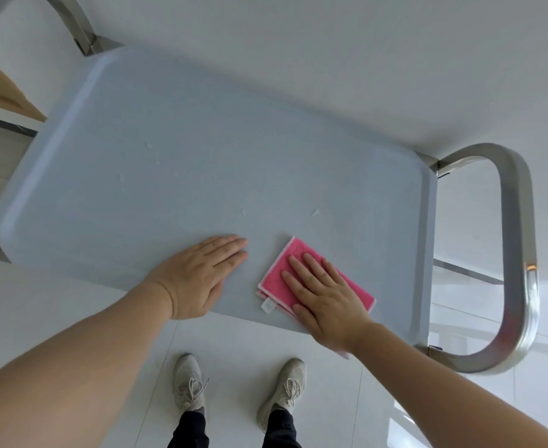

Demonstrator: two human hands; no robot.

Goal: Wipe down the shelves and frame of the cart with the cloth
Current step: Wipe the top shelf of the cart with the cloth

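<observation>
Right hand [326, 297] flat, fingers spread, pressing folded pink cloth [279, 274] on top shelf [201, 150] near front edge — left hand [198, 274] flat beside, gripping nothing. Soft, light, probably slides easily — best held under palm.

No readable text; white tag [268, 306] on pink cloth [277, 276] looks blank.

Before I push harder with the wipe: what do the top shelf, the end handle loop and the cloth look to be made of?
Top shelf: likely moulded plastic, pale blue-grey, matte, with a rounded raised rim; droplets sit on it.
Handle loop: metal, probably brushed stainless steel, going by the silvery sheen and highlights.
Cloth: pink fabric, seemingly microfibre or terry with a nubbly face, paler edging and a white tag, flat under the right hand.
</observation>
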